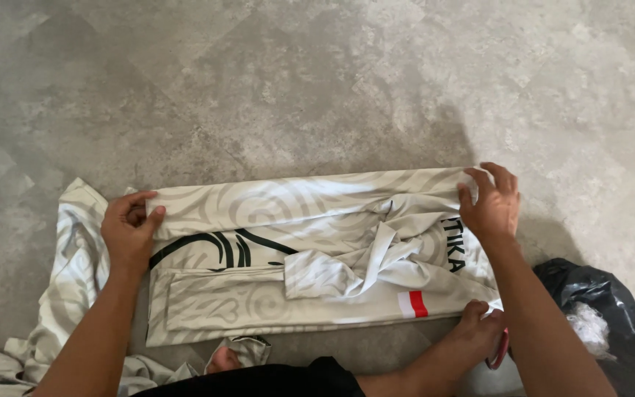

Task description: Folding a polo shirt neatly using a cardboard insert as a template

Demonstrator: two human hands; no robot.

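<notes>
Dark shorts point(288, 381) at the near edge, with your knee or foot point(223, 360) just showing beyond them; you are sitting on the floor point(317, 81).

- Shirt point(310, 250): pale cream with grey swirls, black lettering and a small red-and-white patch near the right end. It lies flat on the grey floor straight in front of you, folded into a long band running left to right.
- Left hand point(130, 231): fingers curled over the far-left corner of the shirt, thumb on top, pinching the folded edge. Judged: this keeps the fold line taut.
- Right hand point(490, 206): fingers spread and bent over the far-right corner, gripping the same edge. Both ends held level, so the band stays straight.
- Another hand point(479, 331) rests near the right near corner, close to something red point(500, 351); whose hand it is, cannot tell.
- More cloth point(53, 309) in the same pattern lies crumpled at the left, partly under the shirt.
- Black plastic bag point(604, 323) sits at the right, near; mouth open, clear crinkled plastic point(588, 323) inside. Rest of its contents hidden.
</notes>
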